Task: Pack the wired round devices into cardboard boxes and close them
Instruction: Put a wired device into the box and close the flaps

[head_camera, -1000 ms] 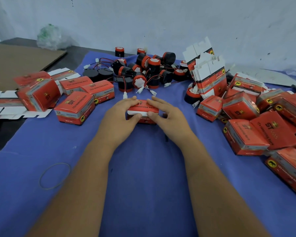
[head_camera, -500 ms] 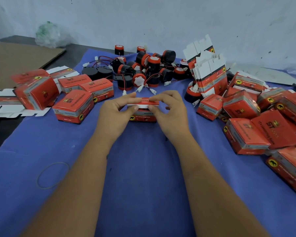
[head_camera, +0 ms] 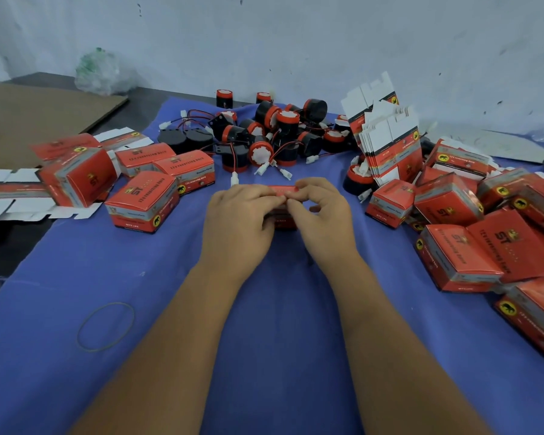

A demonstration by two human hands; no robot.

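Closing together since a moment ago, left hand (head_camera: 239,221) and right hand (head_camera: 322,215) pinch the light, crushable box (head_camera: 283,221) by its top flap edges.

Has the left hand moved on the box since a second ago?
Yes. The left hand has slid toward the right hand, covering more of the red box, while the closed box to its left stays put.

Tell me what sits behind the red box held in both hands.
Behind the red box on the blue cloth lies a pile of wired round devices with white connectors. The fingers cover the box's top.
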